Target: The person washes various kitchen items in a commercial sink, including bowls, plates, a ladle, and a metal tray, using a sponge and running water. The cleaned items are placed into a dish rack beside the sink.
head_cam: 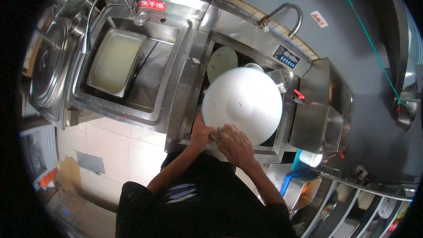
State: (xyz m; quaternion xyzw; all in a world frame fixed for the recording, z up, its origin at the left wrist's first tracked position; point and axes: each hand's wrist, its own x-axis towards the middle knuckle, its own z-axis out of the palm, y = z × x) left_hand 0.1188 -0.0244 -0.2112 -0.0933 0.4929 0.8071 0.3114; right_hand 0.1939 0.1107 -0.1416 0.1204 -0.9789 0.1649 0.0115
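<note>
A large round white bowl or basin (243, 105) lies tilted over the right-hand sink, its broad smooth surface facing up with a few small bits on it. My left hand (200, 134) is at its lower left edge, fingers curled over the rim. Close beside it, my right hand (235, 143) presses bent fingers on the lower edge, with a small greyish scrap between the hands, too small to name. Under and behind the basin show a round greenish plate or lid (222, 62) and a metal container (278, 78).
The left sink (158, 82) holds a steel pan of cloudy liquid (115, 61). A spray tap (86, 41) hangs over its left edge, a curved faucet (297, 16) over the right sink. A red-handled valve (299, 95) juts out at right. Racks with dishes (350, 201) stand lower right.
</note>
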